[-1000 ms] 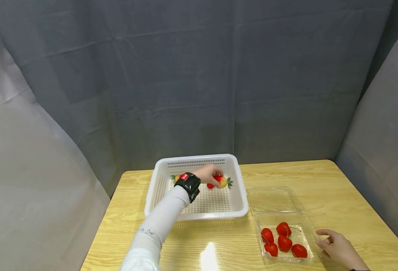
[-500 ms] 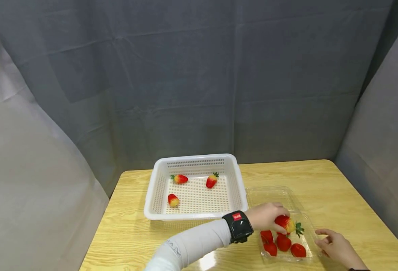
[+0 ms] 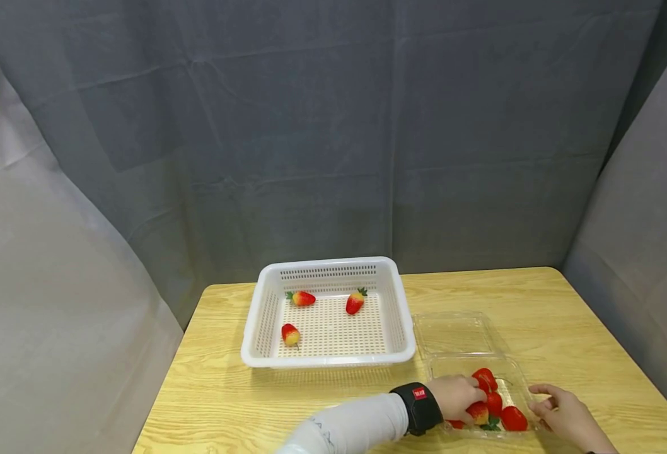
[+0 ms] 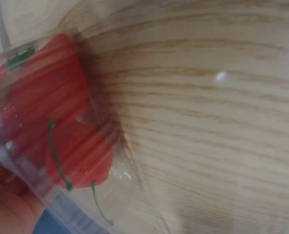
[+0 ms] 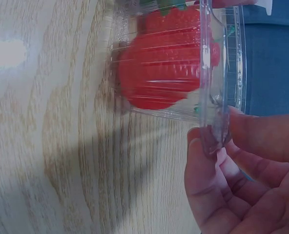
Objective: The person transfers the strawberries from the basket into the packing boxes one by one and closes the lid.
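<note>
In the head view my left hand (image 3: 455, 397) reaches into an open clear plastic clamshell box (image 3: 521, 378). Its fingers hold a red and yellow strawberry (image 3: 479, 413) low among several red cherries (image 3: 514, 419) with thin green stems. Through the box wall, the left wrist view gives a close look at a cherry (image 4: 81, 156); part of the left hand (image 4: 10, 204) shows at the lower left corner. My right hand (image 3: 568, 416) is at the box's right side. In the right wrist view, its thumb and finger (image 5: 200, 165) pinch the corner of the box's rim.
A white perforated plastic basket (image 3: 328, 362) stands left of the box, with three strawberries (image 3: 355, 302) spread inside. The box's clear lid (image 3: 452, 331) lies folded back beside the basket. Grey cloth (image 3: 311, 139) hangs behind the wooden table (image 3: 208, 391).
My left hand has taken a strawberry from the basket, carried it right and lowered it into the clear box. The cherries have shifted a little rightward. My right hand has stayed put.
</note>
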Available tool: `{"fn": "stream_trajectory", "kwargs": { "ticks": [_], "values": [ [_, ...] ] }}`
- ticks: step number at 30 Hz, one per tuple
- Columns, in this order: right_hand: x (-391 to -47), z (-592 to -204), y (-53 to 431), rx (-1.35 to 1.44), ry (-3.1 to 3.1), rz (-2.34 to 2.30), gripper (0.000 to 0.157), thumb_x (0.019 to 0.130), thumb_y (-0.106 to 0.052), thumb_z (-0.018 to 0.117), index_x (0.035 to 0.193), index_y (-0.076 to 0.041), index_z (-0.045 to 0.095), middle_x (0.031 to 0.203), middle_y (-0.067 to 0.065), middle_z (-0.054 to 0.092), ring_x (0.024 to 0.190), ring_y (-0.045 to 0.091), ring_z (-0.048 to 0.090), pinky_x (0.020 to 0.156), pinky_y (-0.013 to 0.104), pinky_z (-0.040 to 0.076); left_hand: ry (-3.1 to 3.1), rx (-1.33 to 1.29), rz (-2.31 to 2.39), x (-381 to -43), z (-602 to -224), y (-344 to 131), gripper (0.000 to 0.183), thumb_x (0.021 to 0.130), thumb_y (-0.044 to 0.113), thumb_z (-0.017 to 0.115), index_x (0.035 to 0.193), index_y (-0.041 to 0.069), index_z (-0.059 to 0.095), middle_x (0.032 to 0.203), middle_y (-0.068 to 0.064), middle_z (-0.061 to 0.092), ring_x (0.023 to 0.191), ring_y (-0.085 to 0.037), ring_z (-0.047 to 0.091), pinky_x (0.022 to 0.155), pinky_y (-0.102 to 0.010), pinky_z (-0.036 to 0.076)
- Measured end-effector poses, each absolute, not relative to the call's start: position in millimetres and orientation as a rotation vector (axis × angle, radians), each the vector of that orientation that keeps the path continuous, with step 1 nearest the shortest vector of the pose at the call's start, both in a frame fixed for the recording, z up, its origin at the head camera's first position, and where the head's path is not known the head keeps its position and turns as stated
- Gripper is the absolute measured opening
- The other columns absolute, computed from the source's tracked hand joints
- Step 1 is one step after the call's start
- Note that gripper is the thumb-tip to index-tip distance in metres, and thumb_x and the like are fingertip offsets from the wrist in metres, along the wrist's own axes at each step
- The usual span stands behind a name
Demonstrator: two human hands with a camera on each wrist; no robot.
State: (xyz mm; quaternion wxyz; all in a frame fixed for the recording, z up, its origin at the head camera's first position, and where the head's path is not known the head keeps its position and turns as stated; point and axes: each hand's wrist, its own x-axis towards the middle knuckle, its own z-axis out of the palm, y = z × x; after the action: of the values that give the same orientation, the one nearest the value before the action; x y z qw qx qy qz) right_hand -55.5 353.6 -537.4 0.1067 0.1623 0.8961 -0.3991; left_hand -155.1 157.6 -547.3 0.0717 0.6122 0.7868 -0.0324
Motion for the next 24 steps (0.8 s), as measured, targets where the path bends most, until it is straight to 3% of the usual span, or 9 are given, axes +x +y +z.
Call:
{"fn": "stream_trajectory", "kwargs": {
  "ticks": [4,8,12,16,21,24],
  "values": [
    [-55.6,-537.0,352.9,0.483,2.636,-1.177,0.038,0.088,-0.007,0.055,0.115,0.019,0.045,0.065,0.003,0.054,0.056,0.018,0.049,0.052,0.029,0.038,2.357,1.798,-0.075,-157.0,-538.7,155.5,0.050,0.074,0.040,0.073,0.119,0.026,0.057,0.104,0.014,0.053,0.088,0.003,0.051,0.080,-0.008,0.037],
    [-55.4,-535.1,352.2,0.479,2.641,-1.169,0.039,0.088,-0.008,0.055,0.114,0.019,0.045,0.065,0.003,0.054,0.056,0.018,0.049,0.053,0.029,0.038,2.430,1.770,0.076,-170.7,-502.8,139.7,0.056,0.079,0.043,0.068,0.128,0.023,0.051,0.115,0.011,0.053,0.100,0.001,0.051,0.086,-0.009,0.036],
    [-54.7,-532.2,351.8,0.466,2.666,-1.144,0.038,0.088,-0.008,0.055,0.114,0.019,0.046,0.065,0.003,0.054,0.056,0.017,0.049,0.054,0.029,0.038,2.599,1.661,0.284,-204.3,-452.5,107.7,0.056,0.081,0.041,0.066,0.130,0.019,0.050,0.124,0.004,0.052,0.111,-0.006,0.050,0.094,-0.017,0.037],
    [-55.3,-529.5,351.4,0.458,2.678,-1.133,0.038,0.089,-0.009,0.055,0.113,0.019,0.046,0.066,0.003,0.054,0.057,0.017,0.049,0.054,0.029,0.039,2.788,1.436,0.441,-254.5,-423.4,60.9,0.053,0.077,0.031,0.071,0.124,0.012,0.054,0.121,-0.004,0.055,0.110,-0.016,0.052,0.093,-0.026,0.041],
    [-54.9,-527.2,349.9,0.478,2.661,-1.137,0.037,0.089,-0.008,0.055,0.113,0.019,0.045,0.067,0.003,0.053,0.057,0.017,0.049,0.054,0.029,0.040,2.953,0.907,0.410,-310.3,-435.2,1.3,0.049,0.065,0.016,0.077,0.110,0.005,0.061,0.108,-0.012,0.058,0.098,-0.026,0.057,0.079,-0.037,0.048],
    [-54.3,-527.0,349.4,0.482,2.656,-1.145,0.037,0.089,-0.008,0.055,0.113,0.019,0.045,0.067,0.003,0.053,0.058,0.018,0.049,0.053,0.029,0.040,2.976,0.647,0.269,-335.3,-465.0,-29.3,0.044,0.059,0.018,0.082,0.098,0.005,0.065,0.102,-0.011,0.062,0.091,-0.025,0.060,0.075,-0.038,0.049]
  ]
}}
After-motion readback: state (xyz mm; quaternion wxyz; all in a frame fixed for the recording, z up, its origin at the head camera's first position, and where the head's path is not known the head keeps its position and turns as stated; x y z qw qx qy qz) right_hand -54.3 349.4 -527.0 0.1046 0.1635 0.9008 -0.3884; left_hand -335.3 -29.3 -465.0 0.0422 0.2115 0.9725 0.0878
